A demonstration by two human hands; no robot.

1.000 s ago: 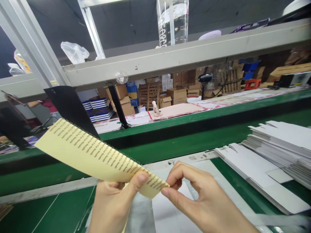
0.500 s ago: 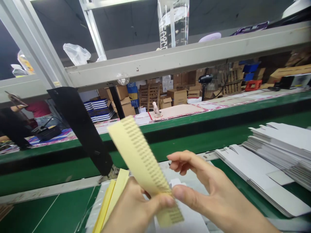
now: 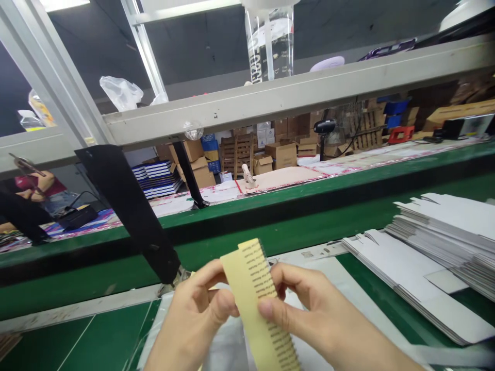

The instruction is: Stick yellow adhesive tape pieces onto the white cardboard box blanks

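A stack of yellow printed strips (image 3: 247, 293), with rows of small dark text along its right side, is held upright and slightly tilted between both hands. My right hand (image 3: 309, 304) pinches the stack at its right edge, thumb on the front face. My left hand (image 3: 197, 309) is at the stack's left edge, fingers curled and thumb touching or nearly touching it. The lower end of the strips runs out of the frame. Under the hands lies a pale plastic-covered surface (image 3: 228, 340).
Flat white cartons (image 3: 417, 288) are stacked on the green work surface (image 3: 104, 335) at the right. A black bracket (image 3: 131, 206) stands at left, and a grey shelf beam (image 3: 270, 100) crosses above. Beyond, a person's hand (image 3: 44, 180) shows at far left.
The yellow strips have been lowered and turned more upright. My right hand has closed on them, while my left hand has shifted from their lower part to the left edge.
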